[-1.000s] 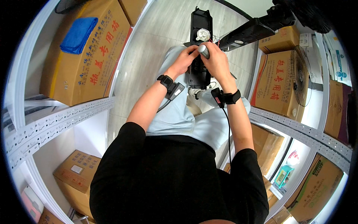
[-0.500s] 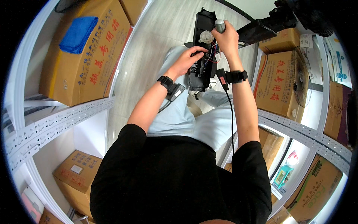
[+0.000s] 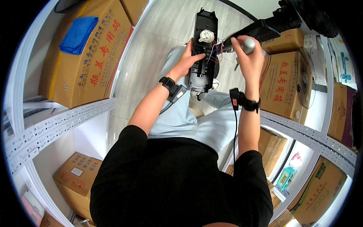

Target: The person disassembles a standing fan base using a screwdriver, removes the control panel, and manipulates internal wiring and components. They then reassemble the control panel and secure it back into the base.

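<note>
A long black plastic housing (image 3: pixel 199 70) stands lengthwise in front of my knees. My left hand (image 3: pixel 184 63) grips its left edge, thumb lying over the inside and fingers at the rim. A round whitish plastic part (image 3: pixel 206 36) sits in the upper half of the housing. Thin red, white and blue wires (image 3: pixel 216 53) run out of its right side. Off to the right, apart from the housing, my right hand (image 3: pixel 250 62) is closed round the grey handle of a screwdriver (image 3: pixel 248 45); a bit of its shaft shows below the fingers.
A larger black assembly (image 3: pixel 261 31) reaches in from the upper right, close behind the housing. Shelves with cardboard boxes (image 3: pixel 85 60) flank me on both sides. A blue cloth (image 3: pixel 78 35) lies on the left box; a wire fan guard (image 3: pixel 305 77) leans at the right.
My right hand has moved right and slightly down with the screwdriver, away from the whitish part. My left hand has shifted its grip to the housing's left edge, and the housing has tilted a little.
</note>
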`<state>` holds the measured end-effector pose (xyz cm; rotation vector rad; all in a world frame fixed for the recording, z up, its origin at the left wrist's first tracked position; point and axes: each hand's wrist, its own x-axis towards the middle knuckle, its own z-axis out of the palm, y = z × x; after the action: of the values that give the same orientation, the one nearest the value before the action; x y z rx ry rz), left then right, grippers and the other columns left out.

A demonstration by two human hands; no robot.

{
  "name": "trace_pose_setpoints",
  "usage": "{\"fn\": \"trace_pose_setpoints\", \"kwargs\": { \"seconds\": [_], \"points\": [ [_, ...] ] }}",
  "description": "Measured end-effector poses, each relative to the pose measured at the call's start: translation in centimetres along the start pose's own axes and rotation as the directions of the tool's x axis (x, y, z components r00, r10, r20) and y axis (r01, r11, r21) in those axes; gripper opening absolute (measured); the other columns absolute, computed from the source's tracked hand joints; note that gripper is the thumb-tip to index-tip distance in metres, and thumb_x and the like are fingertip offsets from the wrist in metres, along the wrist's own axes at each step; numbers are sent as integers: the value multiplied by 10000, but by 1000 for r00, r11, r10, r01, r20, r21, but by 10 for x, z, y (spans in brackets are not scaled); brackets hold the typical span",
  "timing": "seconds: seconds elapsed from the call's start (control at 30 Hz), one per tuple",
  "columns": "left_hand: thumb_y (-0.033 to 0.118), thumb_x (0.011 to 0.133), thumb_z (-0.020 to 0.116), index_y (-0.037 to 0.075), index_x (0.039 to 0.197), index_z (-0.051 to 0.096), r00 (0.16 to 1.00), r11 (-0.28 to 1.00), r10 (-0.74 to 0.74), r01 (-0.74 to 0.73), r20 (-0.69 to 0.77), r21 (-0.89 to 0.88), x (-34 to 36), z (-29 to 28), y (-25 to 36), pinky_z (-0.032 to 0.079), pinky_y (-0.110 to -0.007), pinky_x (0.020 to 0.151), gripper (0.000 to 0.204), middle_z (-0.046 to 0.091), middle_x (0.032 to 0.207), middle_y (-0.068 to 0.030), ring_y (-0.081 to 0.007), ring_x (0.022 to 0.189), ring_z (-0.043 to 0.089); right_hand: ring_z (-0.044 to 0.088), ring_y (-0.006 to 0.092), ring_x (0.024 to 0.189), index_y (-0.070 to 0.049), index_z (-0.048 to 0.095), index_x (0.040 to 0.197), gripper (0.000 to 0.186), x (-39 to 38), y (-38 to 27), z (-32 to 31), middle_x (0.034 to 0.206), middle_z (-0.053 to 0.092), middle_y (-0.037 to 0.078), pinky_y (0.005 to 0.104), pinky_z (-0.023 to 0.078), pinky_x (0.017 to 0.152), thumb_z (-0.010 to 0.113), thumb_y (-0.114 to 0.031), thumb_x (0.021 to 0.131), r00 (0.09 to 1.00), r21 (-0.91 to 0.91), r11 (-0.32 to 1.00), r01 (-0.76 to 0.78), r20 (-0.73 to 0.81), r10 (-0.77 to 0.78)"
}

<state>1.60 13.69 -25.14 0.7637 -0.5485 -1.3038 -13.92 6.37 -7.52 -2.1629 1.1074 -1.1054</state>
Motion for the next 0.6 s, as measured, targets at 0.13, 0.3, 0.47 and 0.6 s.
{"fn": "trace_pose_setpoints", "kwargs": {
  "seconds": [0.13,0.3,0.47,0.6],
  "points": [
    [25,833,737,-20,1447,250,996,998,-57,55,-64,-24,5,-4,-4,479,-370,992,785,509,1308,-146,-223,1180,550,635,247,812,-61,714,915,348,-26,-23,-45,891,637,84,343,507,730,869,-320,741,994,-309,948,71,-51,-91],
    [20,829,726,0,1348,339,989,1000,18,-21,-145,-16,1,0,-4,539,-368,918,648,553,1231,-141,-222,1097,610,627,174,803,-55,721,929,216,-45,-36,-72,884,651,60,290,489,728,829,-173,783,993,-15,1000,-17,-121,15],
    [29,786,765,18,1354,308,999,1000,24,-25,-40,-10,0,3,1,509,-383,965,729,517,1264,-114,-208,1146,572,644,144,825,-36,729,945,233,-54,-40,-61,920,692,59,267,499,742,844,-126,764,998,126,992,-22,-62,30],
    [17,780,767,25,1353,320,999,1000,31,-31,-33,7,0,3,2,509,-379,966,727,520,1267,-99,-202,1148,572,674,195,834,-43,734,948,280,-57,-35,-33,922,697,81,303,527,735,866,-183,744,996,-5,997,82,-45,-82]
  ]
}}
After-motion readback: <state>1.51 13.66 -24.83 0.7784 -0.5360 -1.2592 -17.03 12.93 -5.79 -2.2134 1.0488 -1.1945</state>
